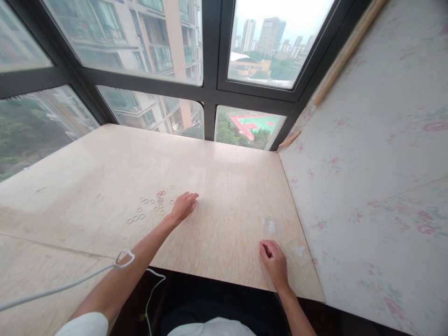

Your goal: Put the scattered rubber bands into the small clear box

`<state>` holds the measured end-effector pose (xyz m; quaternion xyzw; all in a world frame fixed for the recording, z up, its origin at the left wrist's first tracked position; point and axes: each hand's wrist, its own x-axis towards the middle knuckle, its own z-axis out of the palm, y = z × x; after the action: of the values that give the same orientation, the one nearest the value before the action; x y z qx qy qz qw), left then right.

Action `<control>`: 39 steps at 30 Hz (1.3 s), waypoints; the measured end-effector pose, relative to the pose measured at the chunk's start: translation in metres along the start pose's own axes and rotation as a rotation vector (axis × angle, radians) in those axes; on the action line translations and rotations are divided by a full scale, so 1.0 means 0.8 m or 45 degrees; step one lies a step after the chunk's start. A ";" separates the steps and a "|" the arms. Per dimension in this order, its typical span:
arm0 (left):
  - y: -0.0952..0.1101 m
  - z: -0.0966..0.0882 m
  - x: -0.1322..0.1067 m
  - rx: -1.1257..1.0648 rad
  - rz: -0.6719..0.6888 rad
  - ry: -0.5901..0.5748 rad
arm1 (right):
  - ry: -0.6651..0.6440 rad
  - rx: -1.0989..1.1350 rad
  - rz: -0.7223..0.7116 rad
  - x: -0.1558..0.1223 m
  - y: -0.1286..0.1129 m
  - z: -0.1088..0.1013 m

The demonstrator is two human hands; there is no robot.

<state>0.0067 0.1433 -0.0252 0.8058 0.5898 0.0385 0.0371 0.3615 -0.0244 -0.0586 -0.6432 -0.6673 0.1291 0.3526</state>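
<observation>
Several small rubber bands [150,206] lie scattered on the pale marble-look tabletop [227,196], left of centre. My left hand [183,206] reaches out just right of them, knuckles up, fingers curled and pinched at the tips around a thin band. My right hand [274,261] rests near the table's front edge on the right, fingers curled under, with nothing visible in it.
A white cable [70,282] crosses the lower left over my left forearm. A floral-papered wall [378,177] bounds the table on the right. Large dark-framed windows [210,88] stand behind the table's far edge.
</observation>
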 end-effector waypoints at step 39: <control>0.326 0.015 0.062 -1.504 0.009 -0.161 | -0.013 0.374 0.058 0.003 -0.001 -0.013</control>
<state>0.2703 0.1114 -0.0089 0.6512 0.4625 0.3123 0.5143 0.3673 -0.0253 -0.0501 -0.5990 -0.6283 0.2365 0.4365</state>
